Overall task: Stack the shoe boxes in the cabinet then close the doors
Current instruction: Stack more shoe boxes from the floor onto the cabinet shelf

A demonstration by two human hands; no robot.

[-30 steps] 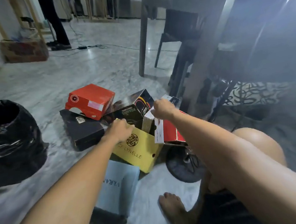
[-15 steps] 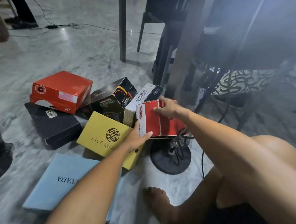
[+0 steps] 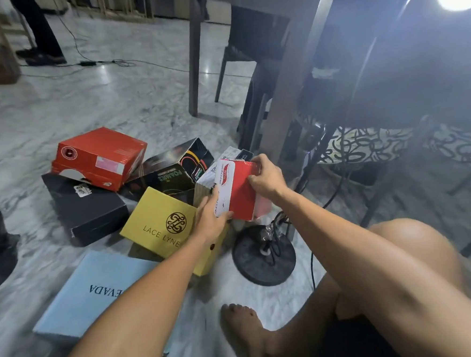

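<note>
Partly hidden: white box (image 3: pixel 205 180) behind the red-and-white shoe box (image 3: pixel 239 190); pale blue box (image 3: pixel 97 292) crossed by the left forearm, lettering cut short. Left hand (image 3: pixel 210 219) at the lower near corner, thumb pressed on the white end panel. Right hand (image 3: pixel 267 177) curled over the top far edge. Box gripped tilted above the floor (image 3: pixel 112 103), beside the yellow box (image 3: pixel 166 227).

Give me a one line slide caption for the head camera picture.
Seated on the floor, a person lifts a red shoe box with the left hand and right hand from a scattered pile.
</note>
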